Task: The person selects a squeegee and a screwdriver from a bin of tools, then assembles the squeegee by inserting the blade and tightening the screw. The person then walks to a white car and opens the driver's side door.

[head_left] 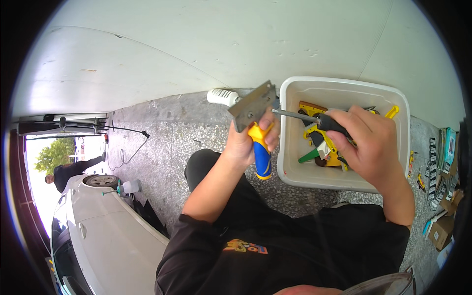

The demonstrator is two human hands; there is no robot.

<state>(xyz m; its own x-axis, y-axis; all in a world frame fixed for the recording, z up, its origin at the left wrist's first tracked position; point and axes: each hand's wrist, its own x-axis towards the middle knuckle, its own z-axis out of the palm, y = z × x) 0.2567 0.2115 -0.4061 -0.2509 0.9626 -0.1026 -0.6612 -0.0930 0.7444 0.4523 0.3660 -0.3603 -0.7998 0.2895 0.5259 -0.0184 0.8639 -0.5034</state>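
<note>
My left hand (pixel 239 142) is closed on a scraper (pixel 263 156) with a blue and yellow handle and a wide grey metal head, its handle pointing down toward me. In my right hand (pixel 371 142) is a screwdriver (pixel 299 116) with a black handle, gripped so its metal shaft points left. The screwdriver's tip lies beside the scraper head, close to my left fingers; whether they touch I cannot tell. Beneath my right hand stands a white plastic bin (pixel 324 181), holding yellow and black tools and a green-handled one (pixel 309 156).
A white bottle (pixel 222 96) lies by the pale wall. At right are cardboard boxes (pixel 442 230) and small packages on the speckled floor. A white car (pixel 105 236) and a spray bottle (pixel 132 186) are at left, with a person (pixel 73 171) beyond and a cable (pixel 125 158) on the floor.
</note>
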